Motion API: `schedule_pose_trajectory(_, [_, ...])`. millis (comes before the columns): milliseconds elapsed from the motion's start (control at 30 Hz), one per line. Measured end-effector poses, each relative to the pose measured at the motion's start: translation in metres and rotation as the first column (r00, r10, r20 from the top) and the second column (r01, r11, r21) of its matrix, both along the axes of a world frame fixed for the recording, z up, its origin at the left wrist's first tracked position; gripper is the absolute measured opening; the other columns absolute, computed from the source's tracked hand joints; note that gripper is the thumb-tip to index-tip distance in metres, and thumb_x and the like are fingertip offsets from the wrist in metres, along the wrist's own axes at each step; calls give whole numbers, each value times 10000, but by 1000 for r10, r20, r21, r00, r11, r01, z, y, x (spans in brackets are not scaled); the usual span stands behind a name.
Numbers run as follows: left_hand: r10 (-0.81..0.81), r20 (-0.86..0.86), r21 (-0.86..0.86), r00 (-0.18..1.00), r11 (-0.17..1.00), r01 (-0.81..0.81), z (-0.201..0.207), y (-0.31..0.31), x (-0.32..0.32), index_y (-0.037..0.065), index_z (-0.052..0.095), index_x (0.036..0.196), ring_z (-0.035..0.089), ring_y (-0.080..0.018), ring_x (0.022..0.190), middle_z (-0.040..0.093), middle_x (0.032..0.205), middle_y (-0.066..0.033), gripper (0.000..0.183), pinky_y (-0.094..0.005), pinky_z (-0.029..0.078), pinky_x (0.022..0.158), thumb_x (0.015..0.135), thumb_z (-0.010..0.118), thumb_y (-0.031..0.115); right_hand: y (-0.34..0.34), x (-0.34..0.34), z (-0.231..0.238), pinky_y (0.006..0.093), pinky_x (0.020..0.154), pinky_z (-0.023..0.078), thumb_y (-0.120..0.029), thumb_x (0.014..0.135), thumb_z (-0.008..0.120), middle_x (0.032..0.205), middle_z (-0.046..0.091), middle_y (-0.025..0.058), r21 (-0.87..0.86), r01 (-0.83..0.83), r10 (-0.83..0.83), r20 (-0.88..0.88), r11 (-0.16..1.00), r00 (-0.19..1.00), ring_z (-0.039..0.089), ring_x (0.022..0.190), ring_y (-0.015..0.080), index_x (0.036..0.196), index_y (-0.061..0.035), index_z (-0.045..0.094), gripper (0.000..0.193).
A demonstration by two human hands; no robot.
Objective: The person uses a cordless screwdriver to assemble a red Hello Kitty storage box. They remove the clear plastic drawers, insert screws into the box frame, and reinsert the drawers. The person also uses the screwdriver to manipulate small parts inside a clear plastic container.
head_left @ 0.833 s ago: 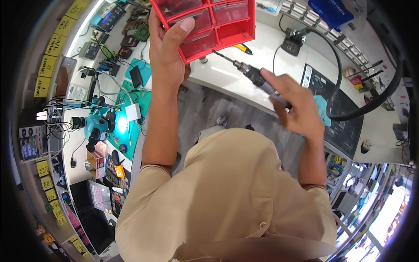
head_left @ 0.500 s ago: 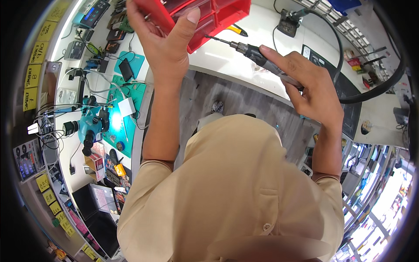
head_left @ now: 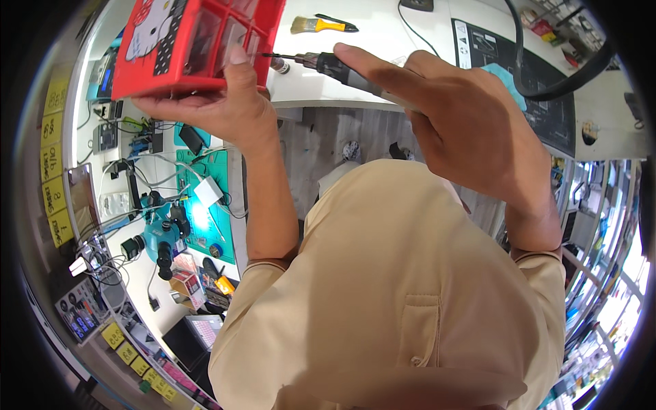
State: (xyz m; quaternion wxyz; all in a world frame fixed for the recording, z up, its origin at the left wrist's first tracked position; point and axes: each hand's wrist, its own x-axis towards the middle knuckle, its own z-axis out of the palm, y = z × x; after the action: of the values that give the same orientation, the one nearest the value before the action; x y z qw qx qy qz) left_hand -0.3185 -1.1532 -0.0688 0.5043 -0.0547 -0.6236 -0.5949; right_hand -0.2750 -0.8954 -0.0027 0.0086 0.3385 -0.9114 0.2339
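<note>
Red box (head_left: pixel 176 61), at 11 o'clock in the head view, is off the surface and borne on the left hand (head_left: pixel 229 109), palm and fingers beneath, thumb pressed on a drawer front. It looks like thin, stiff plastic: light for its bulk, smooth enough to slip, and likely to crack under a hard squeeze. The clear drawers could slide out if it tips forward, so the outer walls or lower edge seem the soundest hold, with a thumb across the front.

The right hand (head_left: pixel 465 116), at 2 o'clock, is wrapped round a drill (head_left: pixel 335 68), forefinger stretched along its body. The drill seems rigid and denser, best held by its grey barrel; its slender bit points to 9 o'clock at the box front, and whether it touches cannot be told.

The white surface (head_left: pixel 383 27) crosses 12 o'clock, carrying a brush (head_left: pixel 318 25); at 2 o'clock lie a black mat (head_left: pixel 547 82) and a blue cloth (head_left: pixel 506 78). At 9 o'clock are a green mat (head_left: pixel 222 229) and a microscope (head_left: pixel 160 229), with a laptop (head_left: pixel 203 331) towards 7. Grey floor (head_left: pixel 321 137) shows inside 12 o'clock; crowded shelves fill 4 o'clock.
</note>
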Motion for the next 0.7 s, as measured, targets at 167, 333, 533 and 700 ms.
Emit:
schedule_pose_trajectory(167, [-33, -39, 19, 999, 999, 34, -6, -1, -5, 71, 98, 1689, 514, -337, 1415, 394, 1581, -210, 1232, -475, 566, 1166, 808, 940, 250, -5, 2, -11, 461, 657, 472, 99, 855, 600, 820, 546, 103, -73, 25, -29, -44, 997, 999, 623, 728, 319, 1642, -307, 511, 890])
schedule_pose_trajectory(333, [15, -25, -15, 1000, 1000, -15, -8, -2, -9, 84, 165, 1666, 583, -328, 1347, 441, 1536, -204, 1132, -447, 657, 1061, 829, 901, 281, -4, 1, -17, 466, 664, 473, 99, 852, 597, 825, 549, 101, -101, 32, -39, -64, 994, 997, 627, 735, 316, 1641, -307, 510, 892])
schedule_pose_trajectory(533, [0, 16, -21, 1000, 1000, 0, -7, -4, -11, 72, 169, 1664, 617, -338, 1316, 436, 1543, -217, 1121, -442, 676, 1030, 842, 879, 349, -6, -3, -18, 471, 653, 470, 104, 841, 588, 814, 544, 105, -140, 33, -35, -13, 990, 999, 620, 722, 324, 1626, -302, 530, 886])
schedule_pose_trajectory(700, [-34, 19, 33, 999, 999, 33, -5, -4, -15, 61, 278, 1582, 656, -292, 1260, 524, 1464, -205, 917, -432, 675, 1008, 894, 818, 333, -2, -10, -11, 462, 659, 479, 121, 824, 597, 809, 548, 112, -151, 21, -11, 70, 988, 997, 619, 724, 329, 1587, -282, 586, 864])
